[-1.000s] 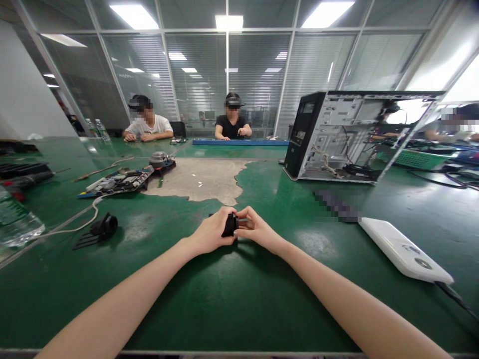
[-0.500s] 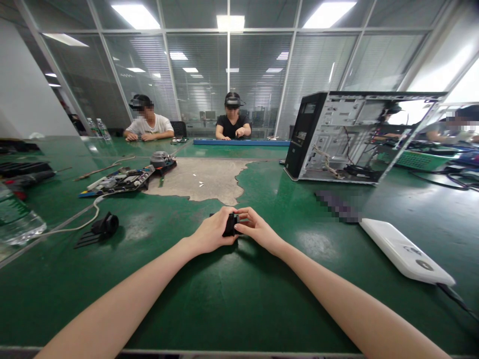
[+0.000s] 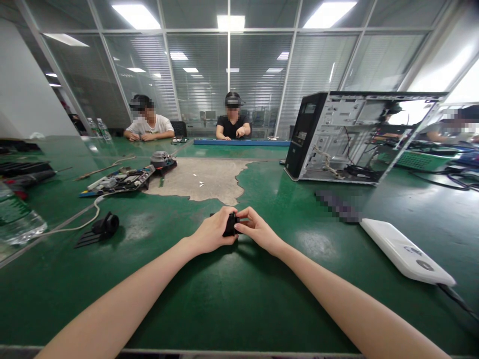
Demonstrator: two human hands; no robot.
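My left hand (image 3: 214, 232) is wrapped round a small black boxy object (image 3: 229, 227) just above the green tabletop (image 3: 239, 299), at the middle of the view. The fingers of my right hand (image 3: 259, 231) are bent and pinch the object's right end. Much of the object lies hidden behind my left hand, so its exact kind cannot be made out. Over to the left, a black part with a round ring and a slatted base (image 3: 103, 225) rests on the table, apart from both hands.
An opened computer case (image 3: 310, 134) stands at the back right. Nearer lies a white power strip or adapter (image 3: 407, 251) with a cable. Circuit boards (image 3: 119, 180), a cable (image 3: 71, 228) and a plastic bottle (image 3: 18, 214) are on the left. Two people (image 3: 232, 124) sit opposite; another is far right.
Both hands keep the same place and grip on the black object. Only a slight shift of the right fingers at its end shows.
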